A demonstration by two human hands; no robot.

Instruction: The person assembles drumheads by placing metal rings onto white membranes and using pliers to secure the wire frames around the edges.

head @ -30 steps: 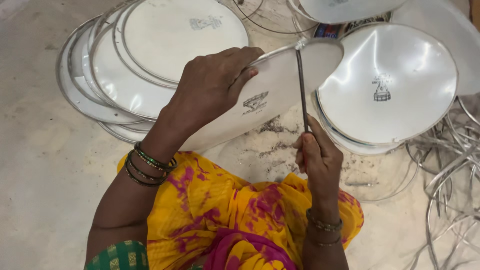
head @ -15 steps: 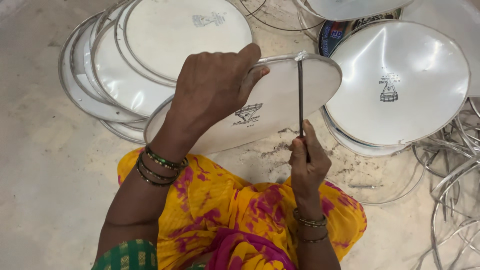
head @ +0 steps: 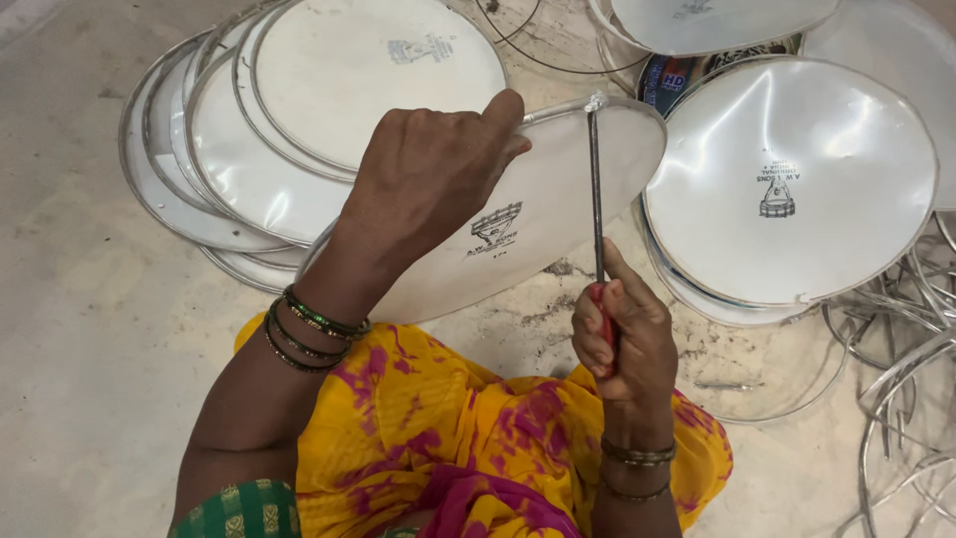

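My left hand (head: 430,177) grips the upper rim of a round white drum skin (head: 543,224) with a metal hoop, holding it tilted above my lap. My right hand (head: 622,334) is closed around the red handle of a screwdriver (head: 597,189). Its long metal shaft points upward across the skin's face, and its tip touches the far rim of the skin. A small printed emblem sits near the skin's middle. Bangles circle both my wrists.
A stack of several white drum skins (head: 299,120) lies on the floor at the upper left. More skins (head: 797,179) are piled at the right. Loose metal hoops (head: 906,399) tangle at the right edge. My yellow and pink garment (head: 448,438) covers my lap.
The held skin has turned and shifted left under my left hand. The screwdriver has straightened and its tip has moved up to the far rim.
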